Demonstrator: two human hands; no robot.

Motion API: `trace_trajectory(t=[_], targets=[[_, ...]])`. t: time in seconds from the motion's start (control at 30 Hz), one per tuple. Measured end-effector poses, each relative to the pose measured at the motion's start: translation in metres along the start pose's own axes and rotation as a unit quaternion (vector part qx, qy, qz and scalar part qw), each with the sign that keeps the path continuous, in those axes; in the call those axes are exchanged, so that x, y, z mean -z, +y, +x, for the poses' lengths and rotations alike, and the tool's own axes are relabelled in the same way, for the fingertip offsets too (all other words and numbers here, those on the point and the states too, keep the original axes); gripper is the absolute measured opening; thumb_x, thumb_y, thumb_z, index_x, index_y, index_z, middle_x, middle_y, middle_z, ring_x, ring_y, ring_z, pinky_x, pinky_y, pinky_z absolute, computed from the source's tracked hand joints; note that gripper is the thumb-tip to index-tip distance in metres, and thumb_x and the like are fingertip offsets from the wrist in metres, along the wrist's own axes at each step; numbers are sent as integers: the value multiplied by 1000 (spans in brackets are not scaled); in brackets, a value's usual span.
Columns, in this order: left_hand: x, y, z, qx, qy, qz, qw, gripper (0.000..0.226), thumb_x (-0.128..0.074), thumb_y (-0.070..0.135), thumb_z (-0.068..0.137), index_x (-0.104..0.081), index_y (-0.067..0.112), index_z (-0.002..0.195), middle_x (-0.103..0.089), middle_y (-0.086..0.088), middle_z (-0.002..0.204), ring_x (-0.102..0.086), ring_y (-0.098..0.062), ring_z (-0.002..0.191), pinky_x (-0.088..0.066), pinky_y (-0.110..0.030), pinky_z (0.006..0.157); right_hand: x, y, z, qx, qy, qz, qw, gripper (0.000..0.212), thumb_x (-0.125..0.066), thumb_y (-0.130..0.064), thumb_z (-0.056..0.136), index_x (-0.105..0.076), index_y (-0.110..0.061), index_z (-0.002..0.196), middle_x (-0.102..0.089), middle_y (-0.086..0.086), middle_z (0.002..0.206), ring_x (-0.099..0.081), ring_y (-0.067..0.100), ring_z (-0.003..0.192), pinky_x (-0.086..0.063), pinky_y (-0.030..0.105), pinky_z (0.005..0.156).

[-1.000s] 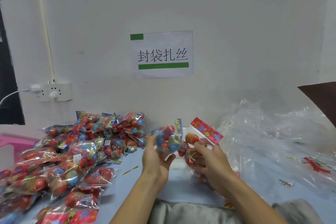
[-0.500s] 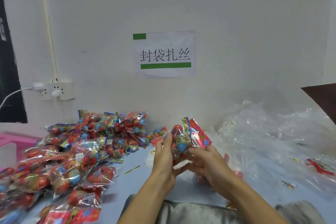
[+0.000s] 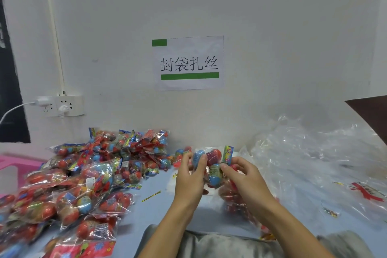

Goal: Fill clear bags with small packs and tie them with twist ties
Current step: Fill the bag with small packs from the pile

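Hands meet at centre frame over the desk (image 3: 155, 207): my left hand (image 3: 189, 178) and right hand (image 3: 240, 176) both pinch one clear bag (image 3: 213, 165) of small packs, raised, I judge, to gather its neck; a twist tie (image 3: 151, 196) lies just left.

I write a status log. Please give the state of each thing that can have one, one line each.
left hand: grips the held bag.
right hand: pinches the held bag.
held bag: filled, lifted off the table.
twist tie: loose on the table.
wall socket: two plugs in.
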State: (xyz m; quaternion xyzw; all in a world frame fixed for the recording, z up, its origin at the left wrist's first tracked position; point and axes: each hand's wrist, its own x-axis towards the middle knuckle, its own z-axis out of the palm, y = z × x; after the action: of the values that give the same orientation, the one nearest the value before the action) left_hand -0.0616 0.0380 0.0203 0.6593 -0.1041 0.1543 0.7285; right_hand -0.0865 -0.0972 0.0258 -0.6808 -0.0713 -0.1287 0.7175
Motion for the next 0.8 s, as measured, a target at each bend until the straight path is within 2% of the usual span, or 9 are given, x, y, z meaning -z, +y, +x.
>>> trace_trajectory(t=[0.07, 0.13, 0.2, 0.23, 0.3, 0.47, 0.63, 0.73, 0.8], targets=[[3, -1, 2, -20, 20, 23, 999, 18, -60, 38, 97, -55, 28, 110, -70, -1, 99, -70, -5, 70, -50, -21, 49, -1, 1, 0, -16, 9, -12, 1000, 11, -69, -25, 95, -70, -16, 89, -64, 7, 64, -52, 25, 53, -42, 33, 53], [8, -2, 6, -56, 50, 55, 996, 12, -63, 36, 95, -57, 29, 103, -67, -1, 99, -65, -6, 72, -49, -21, 56, 0, 2, 2, 18, 51, -92, 994, 13, -72, -25, 93, -70, -18, 83, -70, 2, 82, -62, 19, 68, -50, 35, 67], [12, -4, 10, -85, 61, 87, 991, 11, -65, 34, 94, -57, 31, 101, -66, -4, 103, -63, -14, 79, -48, -20, 64, 0, 2, 1, 81, 107, -207, 969, 12, -75, -26, 90, -68, -26, 80, -63, -10, 104, -59, 1, 94, -45, 25, 87], [12, -4, 10, -90, 61, 93, 990, 11, -65, 34, 94, -56, 32, 101, -66, -6, 102, -63, -16, 79, -47, -18, 63, 0, 0, -1, 110, 123, -236, 958, 13, -75, -26, 89, -67, -29, 79, -58, -14, 107, -56, -2, 99, -40, 16, 85], [12, -4, 10, -92, 54, 86, 990, 9, -64, 34, 94, -56, 32, 98, -65, -9, 97, -61, -13, 70, -45, -15, 54, 0, -1, -2, 141, 136, -241, 951, 15, -75, -25, 89, -66, -29, 79, -59, -14, 101, -56, -2, 94, -40, 6, 72], [11, -5, 10, -89, 64, 61, 992, 10, -62, 35, 96, -56, 29, 100, -66, -2, 97, -60, -11, 72, -44, -18, 54, -2, -1, -1, 102, 65, -170, 978, 15, -66, -22, 97, -67, -18, 83, -68, 2, 65, -60, 19, 53, -49, 20, 47], [14, -2, 9, -36, 93, 11, 995, 7, -58, 36, 98, -53, 31, 98, -67, 0, 94, -64, -16, 77, -49, -22, 50, -6, 4, -3, 23, -45, -178, 983, 32, -66, -32, 96, -65, -3, 82, -52, -2, 59, -47, 15, 56, -39, 31, 58], [15, -2, 10, -40, 98, 27, 994, 8, -59, 36, 97, -53, 30, 98, -66, -2, 90, -62, -14, 73, -50, -25, 51, -9, 3, -2, -1, -21, -144, 989, 17, -67, -20, 96, -70, -8, 84, -66, 0, 61, -65, 13, 55, -48, 27, 53], [15, -4, 11, -54, 103, 50, 992, 8, -60, 32, 97, -53, 29, 96, -62, -2, 81, -56, -12, 67, -49, -29, 59, -6, 0, 0, -19, 11, -101, 995, 14, -68, -13, 95, -71, -7, 83, -66, 4, 58, -64, 16, 49, -48, 27, 49]])
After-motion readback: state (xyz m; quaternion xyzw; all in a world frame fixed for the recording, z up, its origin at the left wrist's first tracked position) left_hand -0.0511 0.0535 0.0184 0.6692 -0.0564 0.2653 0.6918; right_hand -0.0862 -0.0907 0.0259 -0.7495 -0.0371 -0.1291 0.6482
